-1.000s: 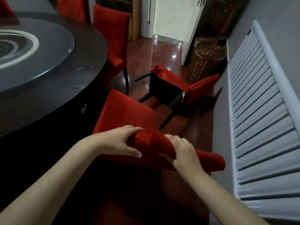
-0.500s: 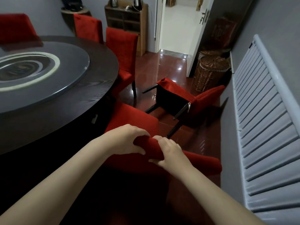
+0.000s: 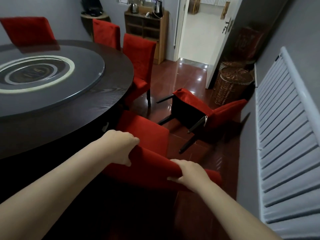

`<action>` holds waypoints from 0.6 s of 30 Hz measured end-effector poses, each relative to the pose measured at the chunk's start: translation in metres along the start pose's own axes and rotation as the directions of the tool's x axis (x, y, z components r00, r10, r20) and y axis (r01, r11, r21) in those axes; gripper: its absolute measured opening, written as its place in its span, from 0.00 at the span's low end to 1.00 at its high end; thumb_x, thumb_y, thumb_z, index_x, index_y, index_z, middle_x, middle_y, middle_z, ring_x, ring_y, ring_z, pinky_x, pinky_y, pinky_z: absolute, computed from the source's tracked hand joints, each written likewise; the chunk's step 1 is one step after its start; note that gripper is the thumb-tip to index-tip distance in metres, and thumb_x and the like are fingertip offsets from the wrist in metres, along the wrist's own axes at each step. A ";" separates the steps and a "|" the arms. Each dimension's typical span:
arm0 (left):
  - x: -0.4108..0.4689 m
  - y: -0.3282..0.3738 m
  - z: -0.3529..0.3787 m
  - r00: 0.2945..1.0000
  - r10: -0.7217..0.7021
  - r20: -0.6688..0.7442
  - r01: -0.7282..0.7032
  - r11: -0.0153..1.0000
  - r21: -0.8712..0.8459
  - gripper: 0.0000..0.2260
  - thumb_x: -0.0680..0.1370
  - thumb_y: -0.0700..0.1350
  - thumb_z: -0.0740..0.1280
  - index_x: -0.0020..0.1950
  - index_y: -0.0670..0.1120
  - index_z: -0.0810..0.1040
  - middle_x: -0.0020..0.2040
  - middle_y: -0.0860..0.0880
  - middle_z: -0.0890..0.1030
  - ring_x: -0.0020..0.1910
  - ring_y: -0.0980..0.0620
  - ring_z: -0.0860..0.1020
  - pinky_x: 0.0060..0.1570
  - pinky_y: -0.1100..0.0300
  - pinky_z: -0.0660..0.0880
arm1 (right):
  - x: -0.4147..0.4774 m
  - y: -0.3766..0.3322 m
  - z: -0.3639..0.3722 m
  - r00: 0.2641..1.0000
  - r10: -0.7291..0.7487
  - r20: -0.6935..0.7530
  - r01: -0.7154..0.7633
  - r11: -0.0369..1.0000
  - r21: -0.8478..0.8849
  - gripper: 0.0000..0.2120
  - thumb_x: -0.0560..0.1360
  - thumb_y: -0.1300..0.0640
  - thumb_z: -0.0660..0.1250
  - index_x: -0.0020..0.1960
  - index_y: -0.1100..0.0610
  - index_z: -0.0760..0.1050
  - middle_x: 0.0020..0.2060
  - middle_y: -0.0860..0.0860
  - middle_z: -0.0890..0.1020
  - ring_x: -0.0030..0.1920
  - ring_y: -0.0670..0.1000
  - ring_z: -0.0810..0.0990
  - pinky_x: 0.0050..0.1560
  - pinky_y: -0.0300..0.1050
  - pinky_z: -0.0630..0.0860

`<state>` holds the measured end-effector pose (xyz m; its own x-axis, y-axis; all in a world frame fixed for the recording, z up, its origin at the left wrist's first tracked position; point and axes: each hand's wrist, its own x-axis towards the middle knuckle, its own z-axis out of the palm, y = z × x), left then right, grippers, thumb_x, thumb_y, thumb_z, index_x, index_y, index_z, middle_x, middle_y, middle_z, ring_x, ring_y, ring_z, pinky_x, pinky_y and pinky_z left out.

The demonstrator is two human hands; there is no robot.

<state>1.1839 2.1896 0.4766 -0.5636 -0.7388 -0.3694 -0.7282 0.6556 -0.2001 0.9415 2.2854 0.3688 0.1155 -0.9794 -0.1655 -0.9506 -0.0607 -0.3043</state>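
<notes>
From the head camera, the left hand (image 3: 122, 146) and the right hand (image 3: 191, 175) both grip the top edge of the backrest of a red fabric-covered chair (image 3: 145, 129). This chair stands right against the near right rim of the round dark wooden table (image 3: 119, 80), with its seat tucked partly under the tabletop.

The left hand's fingers are curled over the far side of the backrest top and its thumb presses the near face. The right hand holds the same edge further from the table. Its fingers are wrapped over the fabric and its thumb lies underneath. The two hands are apart, with a bare stretch of red cloth between them. The chair's legs are lost in deep shadow, so I cannot tell whether they all rest on the floor.

A grey glass turntable (image 3: 52, 78) lies on the table top. To the right of the table, beyond the held chair, a second red chair with black legs (image 3: 225, 111) lies tipped over on the glossy red-brown floor. Two upright red chairs (image 3: 138, 54) stand at the table's far right rim. Further right of the table, a brown wicker basket (image 3: 232, 85) sits by the open white door. A white ribbed radiator (image 3: 285, 135) runs along the grey wall.
</notes>
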 end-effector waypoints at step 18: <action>-0.012 -0.032 0.011 0.985 -0.169 -0.024 0.169 0.986 -0.014 0.28 0.59 0.74 0.59 0.56 0.68 0.74 0.47 0.62 0.82 0.49 0.57 0.81 0.47 0.60 0.76 | 0.026 0.043 -0.007 0.956 -0.151 0.253 0.101 0.975 0.200 0.30 0.58 0.34 0.67 0.59 0.31 0.64 0.42 0.34 0.77 0.46 0.39 0.79 0.45 0.36 0.74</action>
<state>1.2180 2.1789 0.4778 -0.4415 -0.8425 -0.3086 -0.8184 0.5191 -0.2465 0.9019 2.2564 0.3577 0.3267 -0.8780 -0.3498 -0.8571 -0.1191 -0.5013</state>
